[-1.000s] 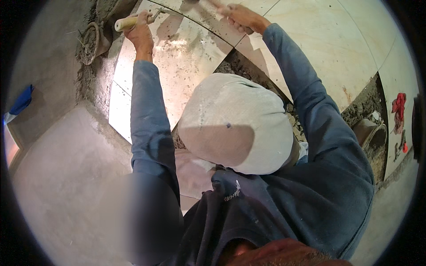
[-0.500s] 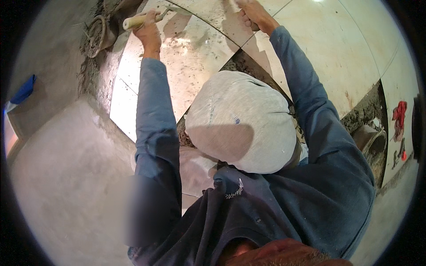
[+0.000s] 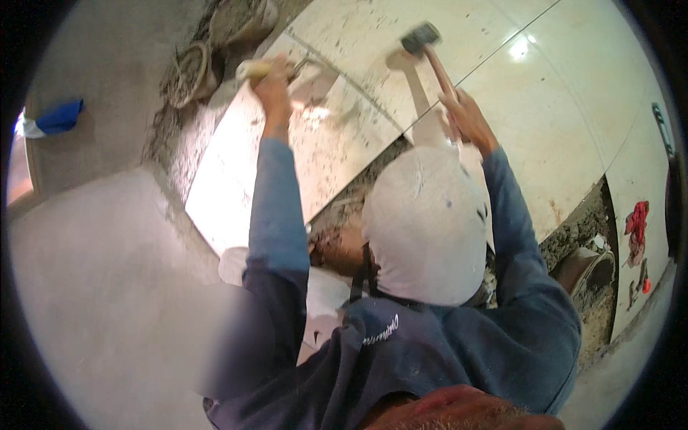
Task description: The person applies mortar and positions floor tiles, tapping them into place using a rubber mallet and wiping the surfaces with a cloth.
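Observation:
Over the large cream floor tile (image 3: 333, 136) on the left, my left hand (image 3: 274, 89) is closed round the pale handle of a trowel (image 3: 252, 69). Its blade, blurred, points right above the tile. My right hand (image 3: 467, 118) grips the reddish handle of a mallet (image 3: 421, 39), whose dark head is raised over the far speckled tile (image 3: 373, 43) and casts a shadow there. Below the right hand, a rounded light grey cloth shape, apparently my bent knee (image 3: 430, 229), hides part of the tile edges and mortar.
Mortar buckets (image 3: 190, 75) stand at far left. Rough mortar (image 3: 373, 172) shows along the tile edges. At right are another tilted bucket (image 3: 588, 276), a red cloth (image 3: 636, 226), a small red-ended tool (image 3: 645, 286) and a level (image 3: 663, 129). Something blue (image 3: 61, 118) lies far left.
The view has shifted, bringing the mallet head and more far tile into sight. My right hand appears lower and farther right. The left hand still holds the trowel.

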The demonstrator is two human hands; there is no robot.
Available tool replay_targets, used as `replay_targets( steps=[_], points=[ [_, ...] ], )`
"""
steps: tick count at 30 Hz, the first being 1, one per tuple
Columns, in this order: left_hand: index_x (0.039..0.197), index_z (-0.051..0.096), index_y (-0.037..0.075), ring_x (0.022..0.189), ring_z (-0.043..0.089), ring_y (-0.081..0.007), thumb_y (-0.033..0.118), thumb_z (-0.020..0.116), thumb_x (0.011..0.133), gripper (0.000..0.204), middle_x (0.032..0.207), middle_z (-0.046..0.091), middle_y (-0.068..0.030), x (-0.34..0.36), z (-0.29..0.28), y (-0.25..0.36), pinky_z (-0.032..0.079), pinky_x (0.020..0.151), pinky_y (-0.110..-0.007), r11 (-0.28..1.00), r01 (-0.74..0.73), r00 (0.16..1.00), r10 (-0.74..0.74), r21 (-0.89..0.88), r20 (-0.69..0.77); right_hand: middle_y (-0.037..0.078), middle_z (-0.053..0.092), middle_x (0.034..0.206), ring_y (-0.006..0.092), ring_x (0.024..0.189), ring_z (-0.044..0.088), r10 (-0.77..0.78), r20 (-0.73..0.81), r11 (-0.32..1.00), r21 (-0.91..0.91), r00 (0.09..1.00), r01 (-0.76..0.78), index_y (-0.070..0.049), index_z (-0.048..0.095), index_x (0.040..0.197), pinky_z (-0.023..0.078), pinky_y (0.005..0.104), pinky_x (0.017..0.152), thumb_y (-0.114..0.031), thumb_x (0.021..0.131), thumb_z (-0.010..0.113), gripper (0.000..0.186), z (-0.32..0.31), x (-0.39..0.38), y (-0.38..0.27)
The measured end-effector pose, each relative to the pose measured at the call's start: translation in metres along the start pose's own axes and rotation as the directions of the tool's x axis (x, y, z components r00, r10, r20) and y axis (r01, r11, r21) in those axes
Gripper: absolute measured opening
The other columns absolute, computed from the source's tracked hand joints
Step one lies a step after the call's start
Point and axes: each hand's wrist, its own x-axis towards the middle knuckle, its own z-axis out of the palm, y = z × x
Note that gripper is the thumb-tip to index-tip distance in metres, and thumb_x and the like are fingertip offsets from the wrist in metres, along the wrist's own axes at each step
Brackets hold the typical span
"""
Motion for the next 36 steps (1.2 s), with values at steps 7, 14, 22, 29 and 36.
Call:
replay_targets(
  steps=[7,14,22,29,36],
  points=[
    [0.102,0.06,0.001,0.086,0.074,-0.0268,0.024,0.082,0.088,0.036,0.095,0.067,-0.0127,0.033,0.093,0.117,0.067,0.075,-0.046,0.922,0.189,0.981,-0.159,-0.337,0.115,-0.001,0.051,0.074,0.0084,0.059,0.049,0.305,-0.292,0.933,0.284,0.907,-0.222,-0.002,0.054,0.105,0.041,0.0267,0.052,-0.038,0.099,0.061,0.037,-0.082,-0.123,0.037],
    [0.109,0.059,0.01,0.102,0.069,-0.0295,0.014,0.079,0.089,0.029,0.104,0.066,-0.0099,0.072,0.28,0.091,0.06,0.093,-0.055,0.846,0.277,0.84,0.017,-0.455,0.542,-0.002,0.049,0.074,0.0081,0.059,0.048,0.483,-0.358,0.849,0.417,0.799,-0.326,-0.003,0.054,0.103,0.04,0.0275,0.05,-0.035,0.1,0.06,0.032,-0.086,-0.177,0.046],
    [0.086,0.062,0.01,0.065,0.058,-0.0099,0.001,0.07,0.086,0.013,0.074,0.059,0.0005,0.078,0.43,0.036,0.051,0.062,-0.027,0.865,0.019,0.803,0.286,-0.501,0.523,-0.004,0.042,0.062,0.0052,0.044,0.038,0.408,-0.513,0.901,0.358,0.755,-0.244,-0.009,0.048,0.099,0.031,0.0256,0.038,-0.034,0.102,0.06,0.028,-0.072,-0.218,0.085],
    [0.088,0.061,0.009,0.074,0.061,-0.0109,0.011,0.074,0.088,0.013,0.08,0.061,0.0005,0.074,0.44,0.013,0.051,0.063,-0.028,0.927,0.042,0.83,0.176,-0.372,0.53,0.002,0.047,0.079,0.0114,0.066,0.045,0.623,-0.414,0.766,0.494,0.664,-0.411,-0.005,0.054,0.101,0.041,0.0313,0.06,-0.033,0.101,0.058,0.029,-0.086,-0.235,0.053],
    [0.087,0.063,0.007,0.068,0.061,-0.0109,0.014,0.075,0.088,0.014,0.077,0.064,-0.0009,0.085,0.466,0.026,0.049,0.06,-0.027,0.96,-0.189,0.756,0.278,-0.208,0.592,-0.002,0.046,0.067,0.0063,0.051,0.044,0.444,-0.512,0.894,0.311,0.735,-0.323,-0.005,0.052,0.112,0.036,0.0263,0.045,-0.032,0.103,0.055,0.029,-0.126,-0.187,0.042]
  ],
)
